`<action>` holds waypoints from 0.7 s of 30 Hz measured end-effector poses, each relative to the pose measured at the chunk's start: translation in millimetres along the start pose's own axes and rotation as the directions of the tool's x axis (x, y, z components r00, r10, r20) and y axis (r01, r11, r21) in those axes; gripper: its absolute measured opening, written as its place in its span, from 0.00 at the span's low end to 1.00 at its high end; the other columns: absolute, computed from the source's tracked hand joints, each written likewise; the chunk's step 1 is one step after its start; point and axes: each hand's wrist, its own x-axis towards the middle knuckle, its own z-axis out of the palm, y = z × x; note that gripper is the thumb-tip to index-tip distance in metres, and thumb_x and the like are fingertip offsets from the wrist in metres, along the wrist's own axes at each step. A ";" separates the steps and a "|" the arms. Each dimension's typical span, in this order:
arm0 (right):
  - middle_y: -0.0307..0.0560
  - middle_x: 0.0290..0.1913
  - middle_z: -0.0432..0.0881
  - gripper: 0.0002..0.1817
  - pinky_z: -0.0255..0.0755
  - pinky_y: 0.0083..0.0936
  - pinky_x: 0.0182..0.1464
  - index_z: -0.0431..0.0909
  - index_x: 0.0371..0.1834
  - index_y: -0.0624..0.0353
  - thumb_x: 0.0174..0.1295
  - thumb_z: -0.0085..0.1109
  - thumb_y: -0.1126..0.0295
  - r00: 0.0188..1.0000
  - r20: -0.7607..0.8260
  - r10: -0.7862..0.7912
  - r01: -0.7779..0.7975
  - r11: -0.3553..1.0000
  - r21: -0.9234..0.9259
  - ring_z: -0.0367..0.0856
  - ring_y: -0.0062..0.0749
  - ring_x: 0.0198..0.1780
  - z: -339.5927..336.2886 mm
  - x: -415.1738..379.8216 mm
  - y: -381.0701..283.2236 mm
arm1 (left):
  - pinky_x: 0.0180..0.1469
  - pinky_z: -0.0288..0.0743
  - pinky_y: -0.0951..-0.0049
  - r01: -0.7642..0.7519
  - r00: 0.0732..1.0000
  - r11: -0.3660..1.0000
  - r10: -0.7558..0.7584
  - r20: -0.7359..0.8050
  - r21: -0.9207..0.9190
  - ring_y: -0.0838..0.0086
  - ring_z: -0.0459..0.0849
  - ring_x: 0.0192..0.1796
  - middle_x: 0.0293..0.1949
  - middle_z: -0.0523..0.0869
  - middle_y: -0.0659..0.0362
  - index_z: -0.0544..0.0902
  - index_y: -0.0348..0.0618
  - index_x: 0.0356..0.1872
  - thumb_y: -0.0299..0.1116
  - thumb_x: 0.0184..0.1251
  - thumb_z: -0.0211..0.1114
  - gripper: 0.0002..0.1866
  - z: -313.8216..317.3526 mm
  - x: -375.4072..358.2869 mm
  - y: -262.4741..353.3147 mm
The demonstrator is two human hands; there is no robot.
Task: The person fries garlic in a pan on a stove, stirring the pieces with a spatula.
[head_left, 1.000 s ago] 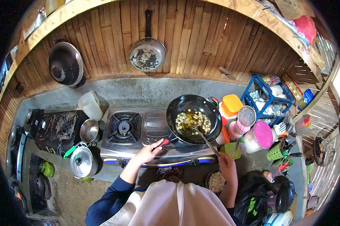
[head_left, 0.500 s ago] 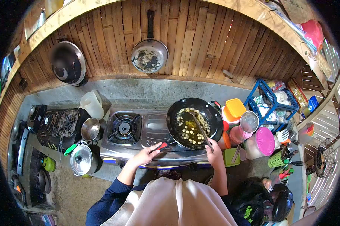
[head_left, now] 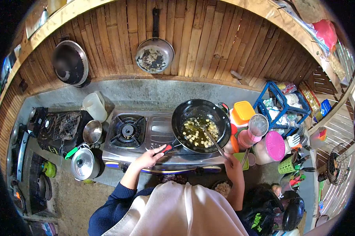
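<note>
Left grip [head_left: 152, 157] closes around the red-and-black handle [head_left: 166, 148] of the wok [head_left: 180, 112], probably to steady it, while the right grip [head_left: 234, 168] is wrapped around a long utensil [head_left: 214, 142], held well back, presumably clear of the heat. The wok sits over the right side of the stove [head_left: 159, 128]; inside, the utensil's far end reaches among pale pieces [head_left: 192, 138] in yellowish liquid. To the right, a long-handled strainer [head_left: 258, 125] stands near a pink-lidded container [head_left: 275, 146], apparently handy for the right grip, and a blue rack [head_left: 277, 91] gathers packets. Left of the stove, a lidded pot [head_left: 82, 162] and a saucepan [head_left: 93, 131] stand close together. Above, a frying pan [head_left: 154, 57] hangs by its handle on the bamboo wall [head_left: 209, 43], likely saving room on the surface [head_left: 112, 177].
</note>
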 end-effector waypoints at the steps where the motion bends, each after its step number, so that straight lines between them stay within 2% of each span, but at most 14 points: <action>1: 0.54 0.37 0.80 0.13 0.71 0.24 0.43 0.74 0.47 0.63 0.59 0.52 0.73 1.000 -0.023 -0.014 0.012 0.998 -0.069 0.80 0.30 0.39 -4.8 -5.2 2.7 | 0.17 0.60 0.81 -0.002 1.000 1.000 0.002 0.000 0.001 0.84 0.63 0.14 0.13 0.66 0.68 0.62 0.68 0.64 0.39 0.68 0.52 0.23 0.5 -0.2 -1.0; 3: 0.54 0.36 0.81 0.13 0.71 0.24 0.42 0.75 0.46 0.63 0.59 0.52 0.73 0.998 -0.052 -0.031 0.024 0.990 -0.139 0.80 0.29 0.39 -12.8 -11.3 -0.3 | 0.18 0.61 0.81 0.019 1.000 0.999 -0.018 -0.017 0.036 0.84 0.64 0.15 0.14 0.67 0.68 0.63 0.68 0.63 0.39 0.68 0.52 0.23 0.5 3.7 -5.6; 5: 0.40 0.26 0.75 0.13 0.64 0.16 0.30 0.76 0.47 0.62 0.58 0.54 0.74 0.996 -0.085 -0.021 0.014 0.997 -0.081 0.68 0.16 0.27 -23.1 -24.1 -10.0 | 0.18 0.61 0.81 -0.004 1.000 0.999 0.005 -0.018 0.054 0.84 0.64 0.14 0.12 0.66 0.68 0.63 0.69 0.63 0.41 0.67 0.53 0.23 -0.5 9.1 -14.8; 8: 0.40 0.25 0.76 0.12 0.64 0.16 0.30 0.77 0.46 0.61 0.58 0.55 0.74 0.996 -0.078 0.040 -0.050 0.992 -0.120 0.68 0.16 0.26 -42.7 -38.4 -22.5 | 0.19 0.63 0.80 -0.022 1.000 0.995 0.023 -0.016 0.100 0.84 0.66 0.15 0.12 0.67 0.67 0.63 0.70 0.63 0.43 0.66 0.53 0.23 -0.3 5.5 -8.6; 9: 0.40 0.26 0.77 0.13 0.66 0.17 0.31 0.77 0.45 0.63 0.58 0.54 0.74 0.997 -0.077 0.013 -0.026 0.985 -0.172 0.70 0.17 0.27 -49.1 -41.7 -25.2 | 0.20 0.63 0.80 -0.016 0.999 0.994 0.019 -0.026 0.105 0.83 0.66 0.15 0.12 0.68 0.67 0.63 0.70 0.63 0.43 0.66 0.53 0.23 -0.5 4.7 -6.4; 12: 0.42 0.27 0.79 0.13 0.67 0.18 0.31 0.77 0.45 0.65 0.57 0.54 0.74 0.997 -0.072 0.035 -0.047 0.984 -0.174 0.71 0.17 0.27 -62.1 -47.5 -22.3 | 0.21 0.64 0.79 0.000 1.000 0.994 0.003 -0.028 0.108 0.83 0.66 0.16 0.14 0.70 0.66 0.64 0.69 0.63 0.41 0.67 0.53 0.23 -0.1 1.5 1.5; 17: 0.44 0.28 0.79 0.13 0.68 0.19 0.32 0.76 0.45 0.66 0.56 0.55 0.75 0.998 -0.055 0.032 -0.043 0.974 -0.222 0.72 0.17 0.27 -65.7 -51.7 -35.0 | 0.19 0.61 0.81 0.011 0.999 0.999 -0.010 -0.039 0.038 0.85 0.62 0.16 0.16 0.70 0.68 0.64 0.66 0.63 0.39 0.67 0.52 0.22 2.3 0.9 3.8; 21: 0.42 0.26 0.78 0.13 0.67 0.18 0.31 0.76 0.45 0.65 0.56 0.54 0.75 0.995 -0.079 -0.058 0.042 0.980 -0.194 0.71 0.17 0.27 -47.9 -41.5 -11.6 | 0.19 0.58 0.82 -0.010 0.999 1.000 0.011 -0.046 0.010 0.86 0.60 0.16 0.17 0.68 0.70 0.66 0.64 0.63 0.38 0.68 0.52 0.22 3.3 -0.3 2.9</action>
